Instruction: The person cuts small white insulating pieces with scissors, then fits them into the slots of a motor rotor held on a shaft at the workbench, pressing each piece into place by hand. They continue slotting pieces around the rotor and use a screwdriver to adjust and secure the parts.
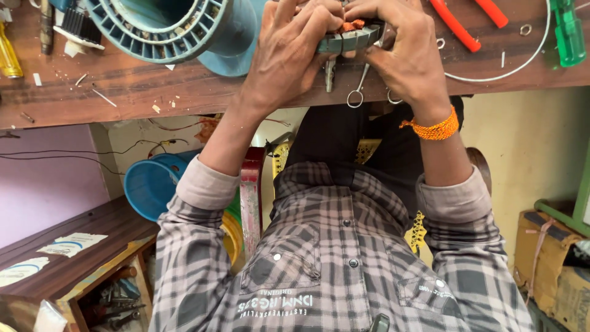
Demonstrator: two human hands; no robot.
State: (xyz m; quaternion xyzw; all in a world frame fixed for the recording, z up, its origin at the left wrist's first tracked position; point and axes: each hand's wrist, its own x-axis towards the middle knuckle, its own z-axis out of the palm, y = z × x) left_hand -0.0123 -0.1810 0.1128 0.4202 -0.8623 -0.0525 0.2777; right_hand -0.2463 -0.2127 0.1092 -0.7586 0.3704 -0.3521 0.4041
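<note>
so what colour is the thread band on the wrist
Orange, a knotted thread wristband on the right hand's wrist, clearest in the head view.

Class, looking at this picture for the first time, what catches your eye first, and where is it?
Two hands, the left hand and right hand, grip a grey metal ring with copper wire at the top centre, over a wooden bench. A big blue plastic spool lies at top left, and an orange thread bracelet circles the right wrist.
</note>
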